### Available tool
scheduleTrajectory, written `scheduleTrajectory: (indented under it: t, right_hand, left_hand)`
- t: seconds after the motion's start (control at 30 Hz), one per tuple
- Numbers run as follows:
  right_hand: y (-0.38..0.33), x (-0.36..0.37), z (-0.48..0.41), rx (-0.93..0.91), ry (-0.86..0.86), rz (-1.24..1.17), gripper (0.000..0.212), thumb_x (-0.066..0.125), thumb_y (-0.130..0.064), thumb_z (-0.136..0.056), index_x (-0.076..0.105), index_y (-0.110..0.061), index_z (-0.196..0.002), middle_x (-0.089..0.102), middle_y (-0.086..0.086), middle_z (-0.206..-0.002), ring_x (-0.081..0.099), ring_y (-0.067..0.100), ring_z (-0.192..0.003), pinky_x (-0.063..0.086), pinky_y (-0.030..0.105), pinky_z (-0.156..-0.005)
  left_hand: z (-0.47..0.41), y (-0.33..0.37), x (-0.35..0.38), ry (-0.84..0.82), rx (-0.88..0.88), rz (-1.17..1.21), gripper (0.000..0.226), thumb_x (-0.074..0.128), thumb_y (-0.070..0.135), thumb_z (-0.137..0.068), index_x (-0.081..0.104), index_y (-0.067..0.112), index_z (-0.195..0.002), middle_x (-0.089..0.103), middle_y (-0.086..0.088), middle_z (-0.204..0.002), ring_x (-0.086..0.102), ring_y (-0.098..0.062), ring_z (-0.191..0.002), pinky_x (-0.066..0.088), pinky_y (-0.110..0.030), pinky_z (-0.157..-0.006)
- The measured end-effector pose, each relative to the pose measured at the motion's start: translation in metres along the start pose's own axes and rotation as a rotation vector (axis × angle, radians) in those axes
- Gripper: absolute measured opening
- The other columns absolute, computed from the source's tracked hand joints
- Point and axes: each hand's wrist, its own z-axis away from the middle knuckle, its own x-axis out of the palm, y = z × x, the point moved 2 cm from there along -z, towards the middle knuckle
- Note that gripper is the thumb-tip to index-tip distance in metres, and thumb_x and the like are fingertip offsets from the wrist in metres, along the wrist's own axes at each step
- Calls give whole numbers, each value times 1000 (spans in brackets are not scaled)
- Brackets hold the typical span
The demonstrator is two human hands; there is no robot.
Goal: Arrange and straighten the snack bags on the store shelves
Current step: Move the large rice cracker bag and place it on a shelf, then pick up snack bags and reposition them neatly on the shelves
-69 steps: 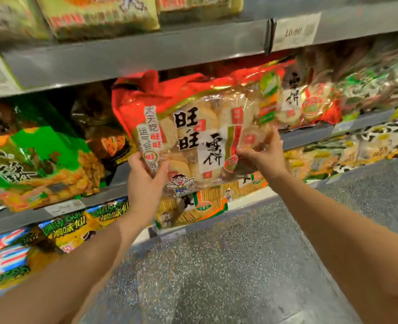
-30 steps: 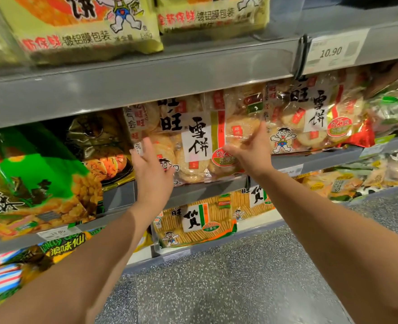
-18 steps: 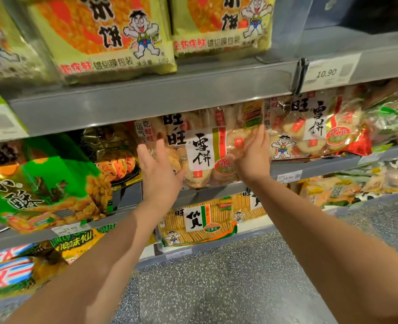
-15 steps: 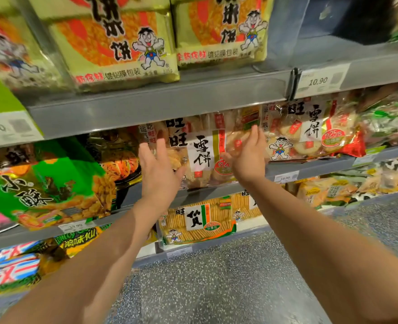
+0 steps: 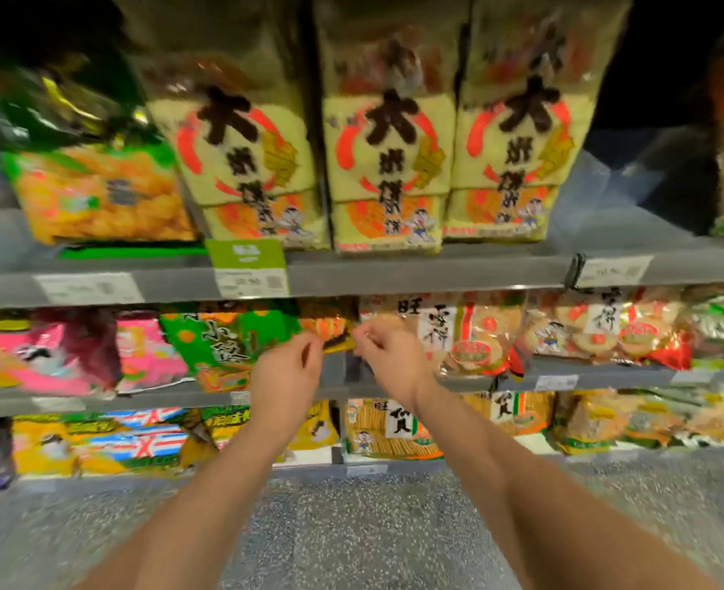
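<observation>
The clear rice cracker bag with the red seal [image 5: 458,330] lies on the middle shelf [image 5: 586,381], beside a similar bag [image 5: 598,330] on its right. Just left of it sits a dark bag with orange print [image 5: 326,323], then a green bag [image 5: 224,338]. My left hand [image 5: 286,368] and my right hand [image 5: 388,355] hover close together in front of the dark bag, fingers half curled, fingertips at its lower edge. Motion blur hides whether either hand grips it.
Tall yellow cracker bags [image 5: 388,163] stand on the upper shelf [image 5: 437,270], with price tags on its rim. Pink bags [image 5: 54,355] fill the middle shelf's left end. The bottom shelf holds striped cracker bags [image 5: 394,432]. Speckled grey floor [image 5: 352,525] lies below.
Both hands have come off the rice cracker bag, which now rests on the shelf, and shifted left to the dark bag. The view has tilted up, showing the upper shelf.
</observation>
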Motion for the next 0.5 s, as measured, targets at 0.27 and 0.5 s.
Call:
scheduleTrajectory:
  t: [0.27,0.5]
  right_hand:
    - [-122,19,29,-76,-98,-56,22,47,-25,-96,66,-15,-94,67,0,-82,61,14,-77,44,28,-69]
    - [-156,37,27,36,-151,73,29,45,-26,-95,67,-8,-94,69,11,-92,62,26,-88,46,37,-78]
  left_hand:
    - [14,-7,-122,41,-105,10,22,47,21,-93,63,12,-82,65,-9,-67,58,-28,-64,36,-36,-54]
    - [14,-29,-176,78,-227,17,32,41,26,-95,55,10,-71,60,-11,-64,54,-29,-63,36,-36,-55]
